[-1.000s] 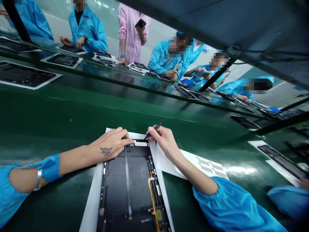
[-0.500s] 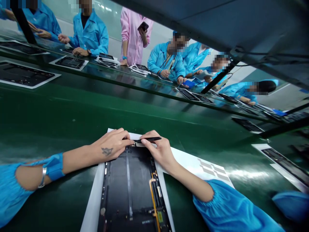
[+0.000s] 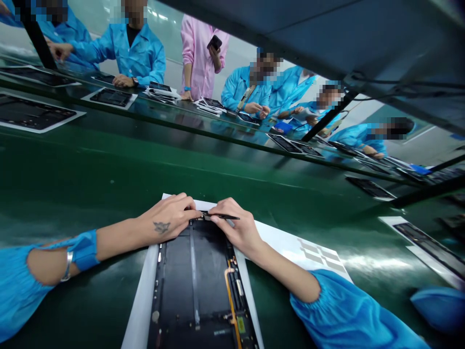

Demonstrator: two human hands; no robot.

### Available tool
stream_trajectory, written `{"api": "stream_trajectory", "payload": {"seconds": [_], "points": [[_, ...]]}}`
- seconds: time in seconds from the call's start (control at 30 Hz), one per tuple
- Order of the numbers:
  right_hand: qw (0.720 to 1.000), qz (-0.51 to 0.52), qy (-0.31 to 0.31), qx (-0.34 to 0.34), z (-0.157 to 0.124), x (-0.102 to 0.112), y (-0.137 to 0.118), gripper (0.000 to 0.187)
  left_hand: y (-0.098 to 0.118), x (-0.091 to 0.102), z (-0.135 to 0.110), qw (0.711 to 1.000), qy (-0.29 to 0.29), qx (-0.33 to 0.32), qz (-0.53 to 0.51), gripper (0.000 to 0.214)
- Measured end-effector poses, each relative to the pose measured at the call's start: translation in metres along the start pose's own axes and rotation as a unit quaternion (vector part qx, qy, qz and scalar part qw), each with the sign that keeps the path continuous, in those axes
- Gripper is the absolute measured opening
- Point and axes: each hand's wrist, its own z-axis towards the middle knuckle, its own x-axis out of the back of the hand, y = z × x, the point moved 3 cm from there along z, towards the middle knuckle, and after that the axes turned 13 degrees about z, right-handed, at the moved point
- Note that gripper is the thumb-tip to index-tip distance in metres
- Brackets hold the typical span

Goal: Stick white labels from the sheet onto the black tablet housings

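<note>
"Which way does the dark tablet housing (image 3: 196,276) point?"

"Its long axis runs straight away from the wearer. The far short edge sits under the hands, and the bottom of the view cuts off the near end. A gold flex cable (image 3: 228,291) runs along its right side."

"What's under it?"

"A white paper sheet (image 3: 140,300), lying on the green conveyor belt (image 3: 90,169)."

"And the hands?"

"The left hand (image 3: 167,218) lies curled, its fingertips down on the housing's far edge. The right hand (image 3: 236,225) pinches slim black tweezers (image 3: 221,217), held crosswise along that edge, with the tip pointing left, at the left fingertips. Both forearms angle inward from the lower corners, out of blue sleeves (image 3: 345,310)."
</note>
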Motion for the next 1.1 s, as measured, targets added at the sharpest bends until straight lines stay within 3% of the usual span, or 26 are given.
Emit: {"api": "stream_trajectory", "payload": {"seconds": [0.37, 0.47, 0.63, 0.73, 0.87, 1.1], "points": [[0.999, 0.01, 0.006, -0.041, -0.001, 0.001, 0.003, 0.025, -0.001, -0.001, 0.004, 1.0, 0.005, -0.014, -0.002, 0.032], [0.992, 0.048, 0.028, -0.113, -0.004, 0.007, 0.005, 0.031, -0.001, -0.002, 0.006, 0.999, 0.006, -0.034, -0.022, 0.031], [0.934, 0.132, 0.165, -0.289, -0.019, 0.028, 0.019, 0.042, -0.001, -0.002, 0.004, 0.998, 0.022, -0.041, -0.033, 0.031], [0.89, 0.19, 0.219, -0.352, -0.026, 0.035, 0.029, 0.047, -0.001, 0.0, 0.004, 0.998, 0.003, -0.045, -0.035, 0.04], [0.862, 0.235, 0.238, -0.382, -0.028, 0.036, 0.034, 0.049, 0.001, 0.003, 0.005, 0.998, -0.012, -0.06, -0.011, 0.047], [0.862, 0.258, 0.234, -0.369, -0.028, 0.032, 0.031, 0.047, 0.002, 0.002, 0.007, 0.996, -0.037, -0.073, 0.031, 0.049]]}}
